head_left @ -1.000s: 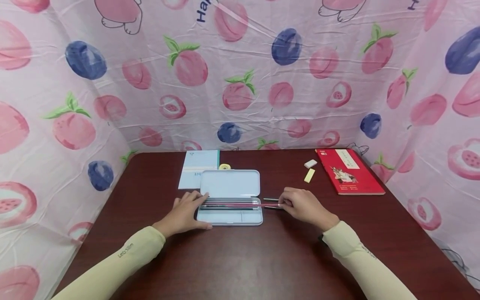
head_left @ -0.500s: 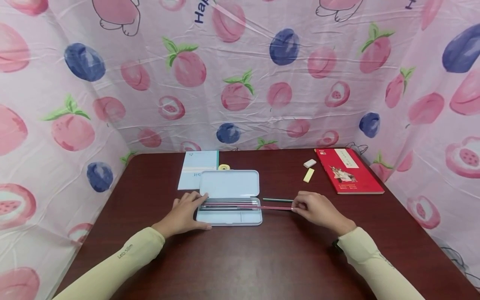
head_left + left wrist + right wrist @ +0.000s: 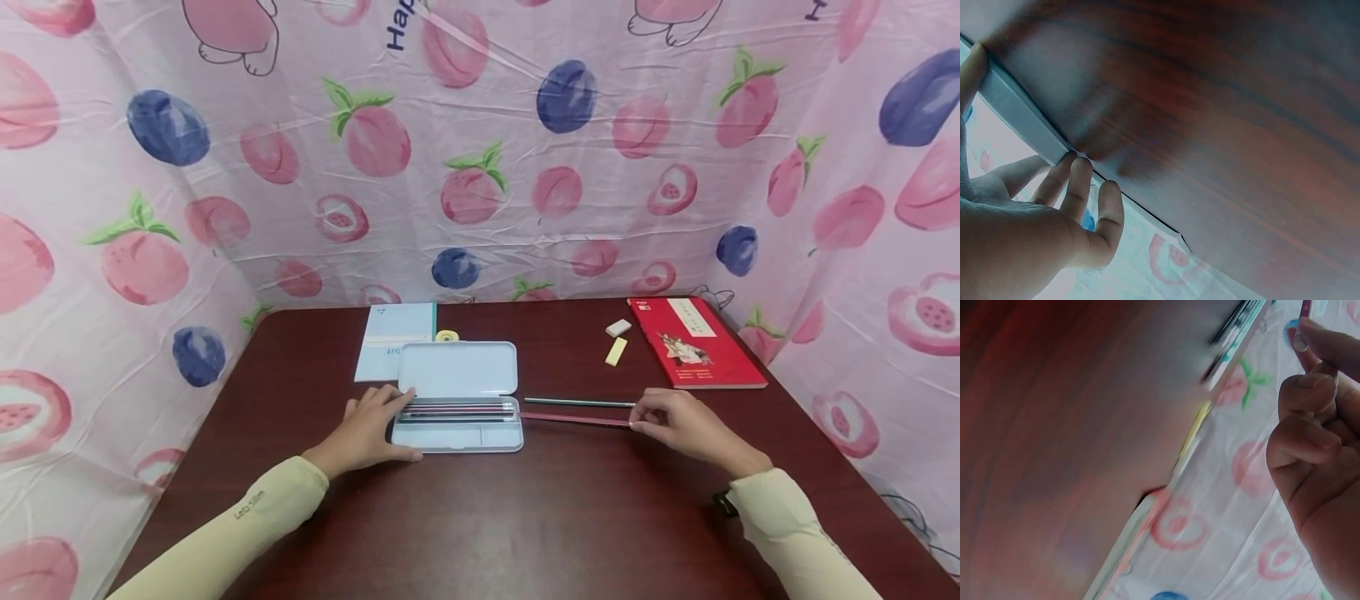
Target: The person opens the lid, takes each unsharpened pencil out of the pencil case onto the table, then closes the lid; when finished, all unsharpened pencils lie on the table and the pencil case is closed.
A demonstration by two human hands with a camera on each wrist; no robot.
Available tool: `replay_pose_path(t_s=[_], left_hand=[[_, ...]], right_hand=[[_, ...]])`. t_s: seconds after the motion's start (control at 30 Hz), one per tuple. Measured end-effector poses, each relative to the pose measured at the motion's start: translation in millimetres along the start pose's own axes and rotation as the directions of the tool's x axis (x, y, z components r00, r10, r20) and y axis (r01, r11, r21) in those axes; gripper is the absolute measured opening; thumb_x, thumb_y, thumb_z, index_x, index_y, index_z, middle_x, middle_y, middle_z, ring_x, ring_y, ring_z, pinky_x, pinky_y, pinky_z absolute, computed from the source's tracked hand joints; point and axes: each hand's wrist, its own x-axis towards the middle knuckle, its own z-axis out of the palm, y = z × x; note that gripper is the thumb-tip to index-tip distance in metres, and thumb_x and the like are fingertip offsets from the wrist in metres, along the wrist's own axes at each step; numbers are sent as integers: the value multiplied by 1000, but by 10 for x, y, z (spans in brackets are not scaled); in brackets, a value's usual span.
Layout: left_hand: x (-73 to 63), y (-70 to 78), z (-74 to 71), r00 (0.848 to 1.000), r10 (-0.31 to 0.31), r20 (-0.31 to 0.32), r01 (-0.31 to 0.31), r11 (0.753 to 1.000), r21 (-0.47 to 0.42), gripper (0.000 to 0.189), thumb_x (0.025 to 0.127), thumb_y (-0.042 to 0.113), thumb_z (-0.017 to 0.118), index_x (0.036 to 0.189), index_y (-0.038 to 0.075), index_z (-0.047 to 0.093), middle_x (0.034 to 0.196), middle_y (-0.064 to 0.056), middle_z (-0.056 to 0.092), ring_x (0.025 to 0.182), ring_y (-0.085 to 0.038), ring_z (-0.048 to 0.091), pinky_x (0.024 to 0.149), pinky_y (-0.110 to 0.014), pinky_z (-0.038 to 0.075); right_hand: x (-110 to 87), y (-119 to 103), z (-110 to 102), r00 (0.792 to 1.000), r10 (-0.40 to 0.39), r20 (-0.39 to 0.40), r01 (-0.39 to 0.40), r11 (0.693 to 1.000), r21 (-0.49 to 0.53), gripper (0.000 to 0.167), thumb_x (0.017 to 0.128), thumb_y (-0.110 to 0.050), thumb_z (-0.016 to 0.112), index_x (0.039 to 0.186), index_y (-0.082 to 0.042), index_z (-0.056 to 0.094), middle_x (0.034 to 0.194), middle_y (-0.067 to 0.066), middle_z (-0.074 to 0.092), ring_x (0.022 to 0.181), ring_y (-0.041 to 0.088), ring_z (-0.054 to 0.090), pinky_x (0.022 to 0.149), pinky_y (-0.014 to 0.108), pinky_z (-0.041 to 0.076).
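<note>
A pale blue pencil case (image 3: 435, 438) lies in the middle of the table with its lid (image 3: 457, 368) raised. Several pencils (image 3: 450, 410) lie in its back compartment. My left hand (image 3: 367, 425) grips the case's left end, thumb at the front edge and fingers toward the hinge. The left wrist view shows the case wall (image 3: 1019, 106) between thumb and fingers. Between thumb and index finger, my right hand (image 3: 686, 427) pinches the right end of a red pencil (image 3: 577, 419), whose other end reaches the case's right edge. A dark green pencil (image 3: 577, 402) lies behind it.
Behind the case are a light blue notebook (image 3: 390, 333) and a yellow round item (image 3: 447, 336). A white eraser (image 3: 618, 327) and a yellow block (image 3: 616, 351) lie at the back right, beside a red book (image 3: 693, 342). A patterned curtain (image 3: 480, 250) surrounds the table.
My right hand has moved right, drawing the red pencil out over the case's right edge. More of the green pencil shows. My left hand has stayed on the case.
</note>
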Motion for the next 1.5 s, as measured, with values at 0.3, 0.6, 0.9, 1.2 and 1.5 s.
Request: replay_pose_path(t_s=[0.3, 0.6, 0.9, 1.2, 1.5], left_hand=[[-3, -20, 17, 1000, -6, 6, 7, 1000, -8, 108, 75, 61, 92, 162, 15, 47, 144, -11, 56, 126, -27, 47, 93, -46, 35], [5, -27, 37, 1000, -8, 6, 8, 1000, -4, 109, 75, 62, 92, 163, 15, 47, 143, -10, 56, 124, -26, 47, 92, -44, 35], [10, -13, 28, 1000, -11, 10, 11, 1000, 2, 109, 75, 62, 92, 163, 15, 46, 143, -10, 56, 124, -26, 47, 93, -44, 35], [9, -4, 1, 1000, -3, 6, 3, 1000, -2, 108, 75, 60, 92, 162, 14, 47, 144, -11, 55, 126, -27, 47, 93, -44, 35], [20, -23, 12, 1000, -7, 7, 7, 1000, 10, 108, 76, 62, 91, 163, 15, 46, 145, -10, 56, 126, -26, 47, 93, -45, 35]], right_hand=[[-77, 152, -27, 999, -40, 33, 40, 999, 11, 17, 85, -7, 89, 87, -19, 78, 78, -15, 60, 67, -4, 47, 62, 21, 45], [0, 120, -17, 988, 87, 126, -83, 996, -37, 10, 86, -18, 90, 88, -23, 82, 78, -13, 60, 66, 0, 48, 63, 22, 44], [17, 113, 33, 991, 85, 108, -78, 995, -61, 12, 84, -17, 91, 87, -23, 81, 75, -13, 56, 64, -1, 46, 61, 22, 42], [289, -248, 163, 1000, 19, -21, -19, 1000, -14, 14, 85, -16, 91, 96, -19, 83, 82, -13, 67, 71, -1, 55, 68, 24, 52], [892, -842, 517, 996, -86, -18, 85, 996, -36, 8, 88, -17, 88, 95, -18, 85, 81, -10, 68, 69, 1, 55, 67, 25, 51]])
